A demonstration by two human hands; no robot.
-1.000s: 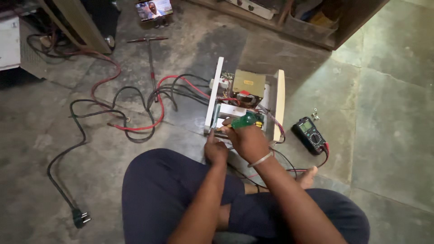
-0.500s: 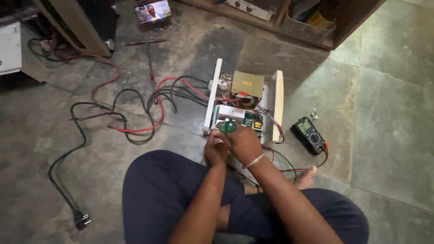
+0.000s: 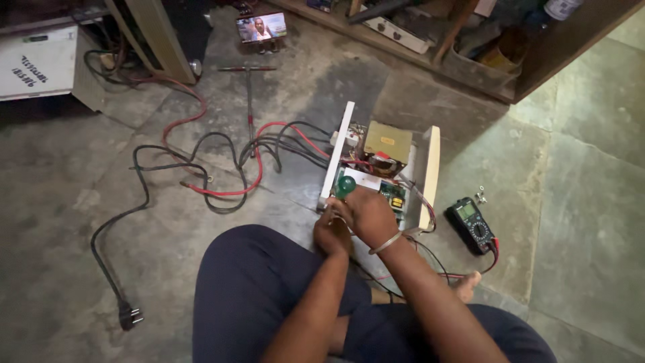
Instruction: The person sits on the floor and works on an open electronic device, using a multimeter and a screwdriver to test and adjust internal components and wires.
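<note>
An opened electrical unit (image 3: pixel 349 138) with white side panels, a transformer and a circuit board lies on the floor in front of my knees. My right hand (image 3: pixel 368 214) grips a screwdriver with a green handle (image 3: pixel 345 186), its shaft pointing down at the unit's near left corner. My left hand (image 3: pixel 330 232) is closed just below, fingers pinched at the screwdriver's tip against the panel edge. A metal bangle sits on my right wrist.
A black multimeter (image 3: pixel 473 223) with red and black leads lies right of the unit, small screws (image 3: pixel 481 195) beside it. Red and black cables (image 3: pixel 222 168) and a power plug (image 3: pixel 129 314) sprawl left. A T-handle tool (image 3: pixel 249 87), a phone (image 3: pixel 261 28) and a wooden shelf (image 3: pixel 470 47) stand behind.
The screwdriver's green handle has shifted slightly in my right hand; both hands stay at the unit's near left corner. The view has drifted a little.
</note>
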